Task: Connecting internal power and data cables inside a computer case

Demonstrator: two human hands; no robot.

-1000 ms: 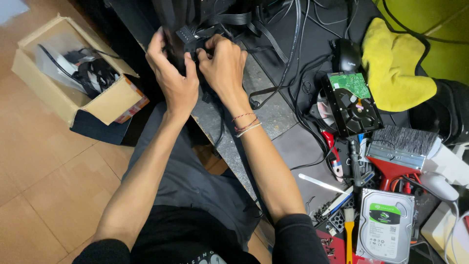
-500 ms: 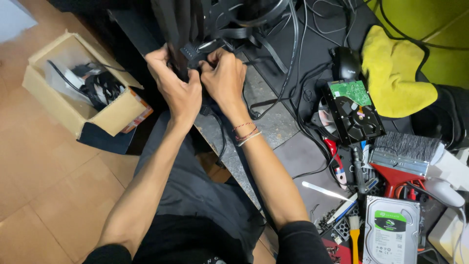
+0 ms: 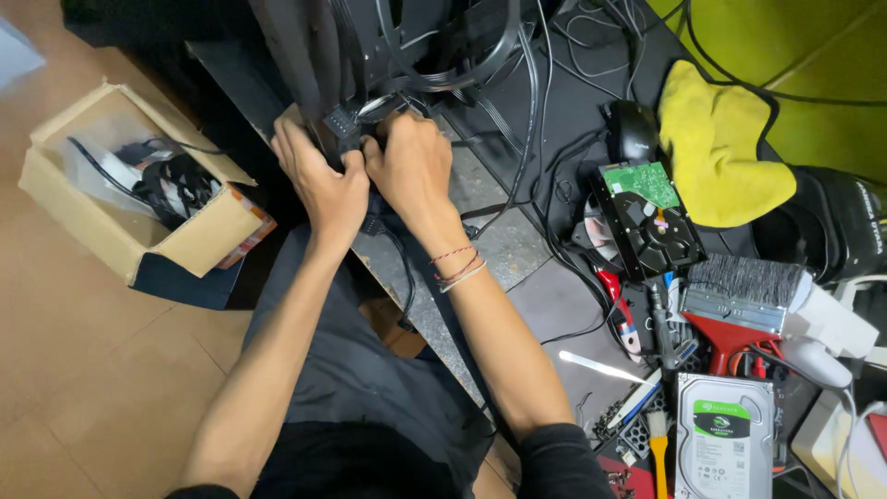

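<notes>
My left hand (image 3: 319,176) and my right hand (image 3: 411,166) meet at the edge of the dark table (image 3: 499,236). Both pinch a small black cable connector (image 3: 340,123) that hangs from a bundle of black cables (image 3: 443,55) out of an open black computer case (image 3: 370,37). The fingers of both hands are curled around the plug and its wires, which they partly hide. A thin black cable (image 3: 405,277) drops from under my right wrist toward my lap.
A cardboard box (image 3: 139,208) of cables sits on the floor at left. On the table to the right lie a bare hard drive (image 3: 651,217), a yellow cloth (image 3: 721,139), a black mouse (image 3: 633,129), a wide brush (image 3: 753,286), a silver hard drive (image 3: 725,434) and small tools.
Both hands stay together on the connector and have drifted slightly right and down in view as the head camera shifted. The grip looks the same.
</notes>
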